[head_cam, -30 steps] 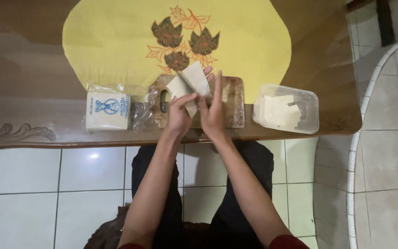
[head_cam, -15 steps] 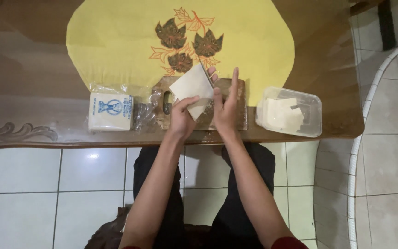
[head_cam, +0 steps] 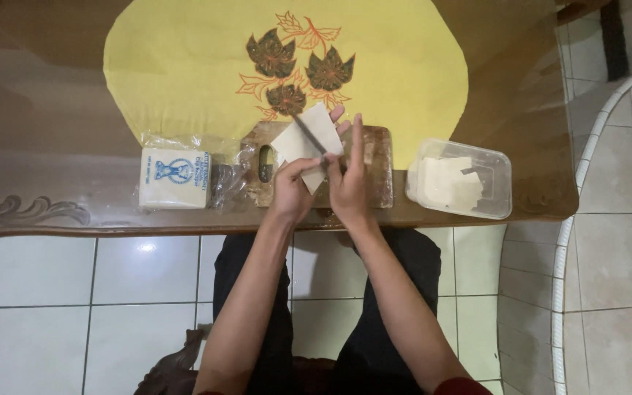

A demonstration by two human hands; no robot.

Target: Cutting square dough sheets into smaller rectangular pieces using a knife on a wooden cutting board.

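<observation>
Slicing white sheet (head_cam: 309, 143) (knife (head_cam: 309, 135) across)

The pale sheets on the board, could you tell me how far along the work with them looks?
Done: a clear tub already holds pale pieces. In hand: both hands, left hand and right hand, hold one pale sheet above the wooden board. Left: a wrapped packet sits beside the board.

A yellow leaf-patterned mat (head_cam: 184, 66) lies on the glass-topped table (head_cam: 38, 183) above white floor tiles (head_cam: 74, 292)
</observation>
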